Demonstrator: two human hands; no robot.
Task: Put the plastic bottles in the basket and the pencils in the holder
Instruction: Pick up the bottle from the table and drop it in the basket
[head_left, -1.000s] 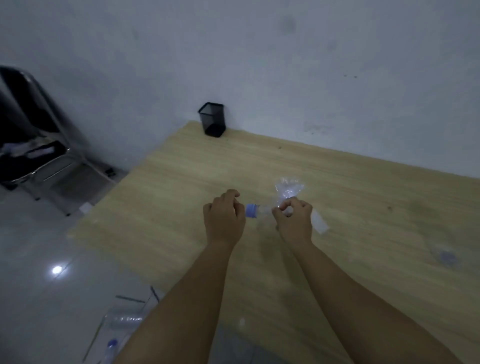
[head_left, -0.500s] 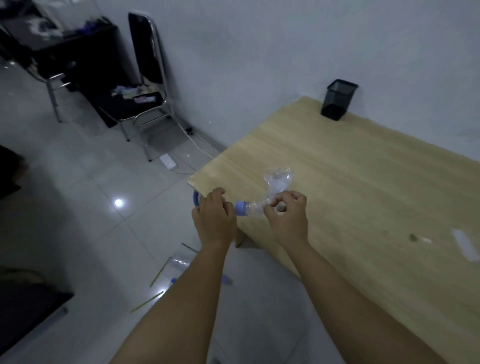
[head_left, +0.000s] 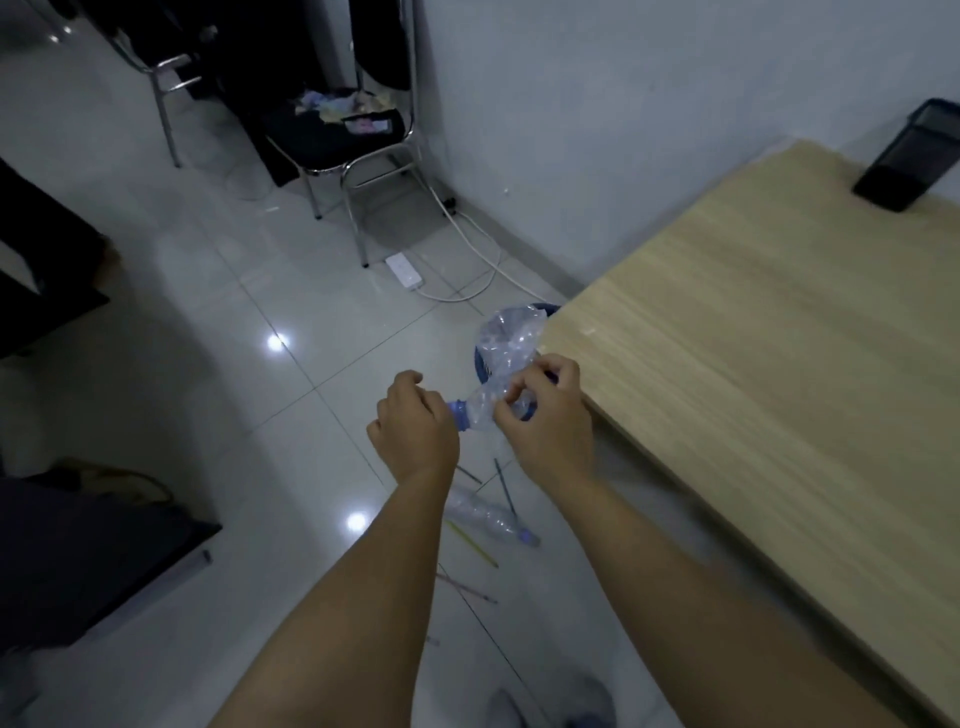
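A crushed clear plastic bottle (head_left: 506, 343) with a blue cap hangs in the air beside the table's left corner. My left hand (head_left: 415, 428) is closed around its cap end, and my right hand (head_left: 548, 415) grips its crumpled middle. Just behind the bottle, a blue basket (head_left: 545, 309) stands on the floor, mostly hidden by the bottle and table corner. A second clear bottle (head_left: 488, 517) lies on the floor tiles below my hands. Several pencils (head_left: 475, 545) lie scattered around it. The black mesh holder (head_left: 909, 156) stands at the table's far corner by the wall.
The wooden table (head_left: 779, 364) fills the right side. A black chair (head_left: 337, 130) with clutter on its seat stands by the wall, with a white power strip (head_left: 404, 270) and cable on the floor near it. Dark furniture lines the left edge.
The view has swung left and down, away from the tabletop toward the floor. Both hands carried the crushed bottle off the table's left edge to just above the blue basket.
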